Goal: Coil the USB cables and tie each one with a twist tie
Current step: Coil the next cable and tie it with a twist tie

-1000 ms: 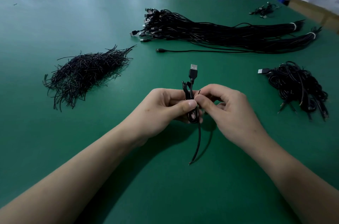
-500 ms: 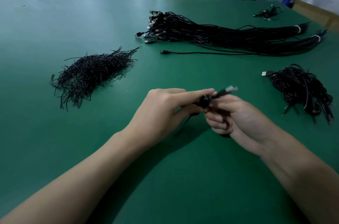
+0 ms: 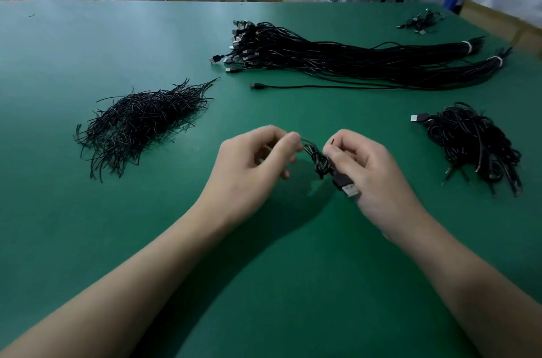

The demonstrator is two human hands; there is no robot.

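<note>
A coiled black USB cable [image 3: 321, 164] hangs between my hands above the green table [image 3: 264, 255], its silver plug pointing toward me. My right hand [image 3: 369, 175] grips the coil near the plug, and one black twist-tie end sticks up by its fingertips. My left hand [image 3: 255, 164] pinches the other end of the twist tie at the coil's top. A heap of loose black twist ties [image 3: 137, 123] lies to the left. Straight uncoiled cables [image 3: 337, 58] lie in a long bundle at the back.
A pile of coiled, tied cables [image 3: 475, 143] sits at the right. One single cable [image 3: 308, 87] lies stretched in front of the bundle. A few more cables [image 3: 419, 22] rest at the far right corner. Cardboard boxes and blue shelving stand beyond the table's far edge.
The coil has turned over: its plug pointed away from me a second ago and now points toward me. My hands have drawn slightly apart, each pinching a tie end.
</note>
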